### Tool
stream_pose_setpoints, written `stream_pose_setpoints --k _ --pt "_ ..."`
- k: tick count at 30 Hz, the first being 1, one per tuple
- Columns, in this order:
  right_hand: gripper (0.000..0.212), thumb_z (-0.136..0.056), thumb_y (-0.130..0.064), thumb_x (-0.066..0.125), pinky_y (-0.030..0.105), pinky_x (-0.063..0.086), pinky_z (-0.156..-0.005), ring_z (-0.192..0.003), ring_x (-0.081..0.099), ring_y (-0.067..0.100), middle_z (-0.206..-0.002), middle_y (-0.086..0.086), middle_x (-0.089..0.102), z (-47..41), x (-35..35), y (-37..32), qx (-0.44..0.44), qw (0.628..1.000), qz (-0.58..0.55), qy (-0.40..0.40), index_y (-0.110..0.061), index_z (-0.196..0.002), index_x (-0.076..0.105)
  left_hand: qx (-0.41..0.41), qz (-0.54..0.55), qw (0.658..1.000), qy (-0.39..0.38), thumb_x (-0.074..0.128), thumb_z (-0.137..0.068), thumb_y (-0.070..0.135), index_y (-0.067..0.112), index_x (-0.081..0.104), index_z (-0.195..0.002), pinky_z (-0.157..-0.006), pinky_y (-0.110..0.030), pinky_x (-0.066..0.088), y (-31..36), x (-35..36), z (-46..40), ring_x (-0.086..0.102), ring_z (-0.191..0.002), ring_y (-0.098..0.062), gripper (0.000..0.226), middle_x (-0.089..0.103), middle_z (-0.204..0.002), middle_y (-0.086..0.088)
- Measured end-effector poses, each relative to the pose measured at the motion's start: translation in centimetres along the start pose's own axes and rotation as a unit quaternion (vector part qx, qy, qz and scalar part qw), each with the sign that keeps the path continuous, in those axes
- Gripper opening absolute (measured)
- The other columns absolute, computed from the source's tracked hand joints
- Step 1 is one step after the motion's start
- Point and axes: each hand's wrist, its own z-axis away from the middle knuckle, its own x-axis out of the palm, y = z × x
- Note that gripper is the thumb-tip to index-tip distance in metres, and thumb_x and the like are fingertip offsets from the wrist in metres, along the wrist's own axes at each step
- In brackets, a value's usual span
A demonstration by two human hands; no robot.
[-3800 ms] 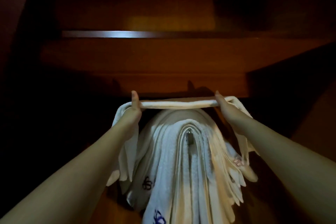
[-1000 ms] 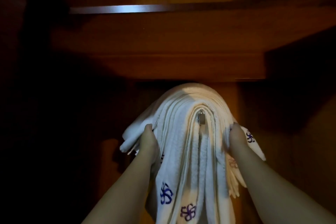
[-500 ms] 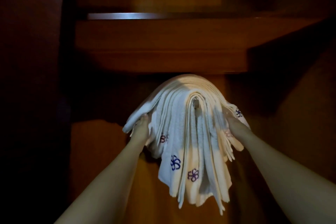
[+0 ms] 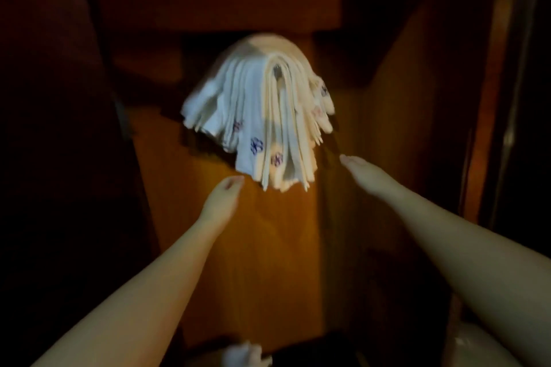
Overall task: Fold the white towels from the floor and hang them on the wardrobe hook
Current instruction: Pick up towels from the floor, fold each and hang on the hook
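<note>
A thick bundle of folded white towels [image 4: 262, 116] hangs over the wardrobe hook [image 4: 278, 71] at 12 o'clock, both the left hand [image 4: 222, 198] and right hand [image 4: 362, 173] relaxed and empty below it, while a pale heap [image 4: 244, 354] at 6 o'clock may be another towel left to fold.

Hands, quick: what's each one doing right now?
Left hand: open, holding nothing, just below the hanging stack of folded white towels.
Right hand: open, holding nothing.

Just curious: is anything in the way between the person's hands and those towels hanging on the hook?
Nothing visible. The left hand and right hand hover open just below the hanging towels, with only bare wardrobe panel behind.
</note>
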Motion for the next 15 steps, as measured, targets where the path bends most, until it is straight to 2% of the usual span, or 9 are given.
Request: stream_pose_setpoints --k 4,6,11,15 --pt "0.063 -0.101 -0.061 0.039 0.042 0.033 -0.113 -0.144 0.038 0.025 -0.159 0.002 0.038 8.1 0.6 4.7 0.003 0.996 0.075 -0.041 -0.026 -0.154 0.037 0.022 -0.075 0.992 -0.100 0.054 -0.100 0.045 0.023 0.052 -0.143 -0.098 -0.027 0.036 -3.3 3.4 7.4 0.049 -0.132 -0.015 0.048 0.052 -0.148 0.002" --pt "0.066 -0.099 -0.062 0.045 0.042 0.033 -0.113 -0.145 0.036 0.024 -0.162 0.002 0.033 11.4 0.6 7.9 -0.005 0.991 0.118 -0.057 -0.028 -0.154 0.035 0.023 -0.098 0.983 -0.154 0.053 -0.099 0.050 0.028 0.048 -0.146 -0.103 -0.029 0.035 -4.6 5.4 10.2 0.044 -0.138 -0.015 0.052 0.046 -0.153 0.004" --pt "0.070 -0.096 -0.062 0.053 0.038 0.031 -0.115 -0.145 0.036 0.020 -0.161 0.000 0.032 19.5 0.1 17.0 0.031 0.979 0.188 -0.074 -0.028 -0.154 0.035 0.046 -0.130 0.955 -0.261 0.056 -0.096 0.054 0.039 0.039 -0.148 -0.100 -0.031 0.035 -8.0 12.2 16.8 0.039 -0.141 -0.014 0.057 0.039 -0.155 0.009" --pt "0.072 -0.094 -0.061 0.056 0.039 0.032 -0.118 -0.143 0.039 0.020 -0.157 0.002 0.038 25.2 -1.1 24.9 0.079 0.969 0.219 -0.082 -0.023 -0.153 0.039 0.051 -0.165 0.926 -0.334 0.056 -0.095 0.057 0.036 0.038 -0.149 -0.106 -0.034 0.036 -9.6 19.1 20.4 0.037 -0.143 -0.017 0.061 0.035 -0.158 0.006"
